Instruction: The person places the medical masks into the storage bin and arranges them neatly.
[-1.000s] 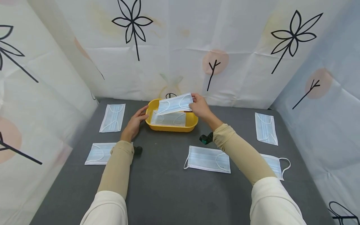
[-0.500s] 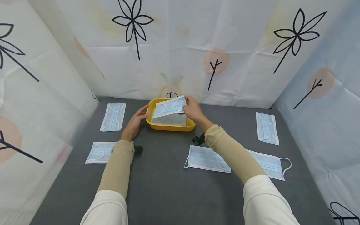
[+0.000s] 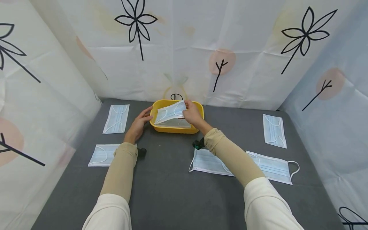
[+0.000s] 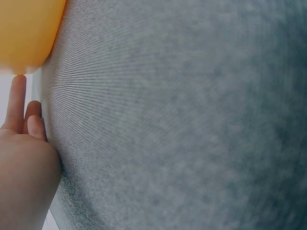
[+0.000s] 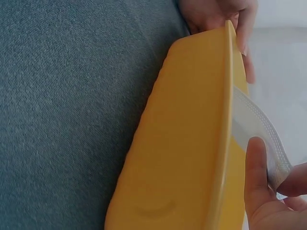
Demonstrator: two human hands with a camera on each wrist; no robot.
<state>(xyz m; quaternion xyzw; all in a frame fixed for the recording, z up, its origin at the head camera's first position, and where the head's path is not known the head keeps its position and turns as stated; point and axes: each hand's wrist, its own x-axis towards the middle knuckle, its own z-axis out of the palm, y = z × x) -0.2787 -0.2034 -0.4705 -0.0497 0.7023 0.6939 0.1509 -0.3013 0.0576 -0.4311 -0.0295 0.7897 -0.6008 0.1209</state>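
Observation:
My right hand [image 3: 193,114] pinches the right end of a pale blue face mask [image 3: 170,111] with white ear loops, thumb on one side and fingers on the other. The mask slants down into a yellow plastic basin [image 3: 175,130], over another mask [image 3: 179,123] lying inside. In the right wrist view, the held mask [image 5: 254,117] bows in below the basin's rim [image 5: 225,124]. At the basin's left end, my left hand [image 3: 138,125] holds the rim; the right wrist view has its fingers [image 5: 247,24] over the edge.
Two masks lie left on the grey table [image 3: 172,198], one upright [image 3: 116,118] and one sideways [image 3: 99,156], partly under my left forearm. Under my right forearm are two more, a nearer mask [image 3: 211,163] and one beside it [image 3: 273,167]. Another mask [image 3: 274,131] lies far right. Patterned curtains [image 3: 184,48] enclose the table.
My right hand has moved left and slightly down, bringing the mask from above the basin's right part lower into it. My left hand has stayed at the rim.

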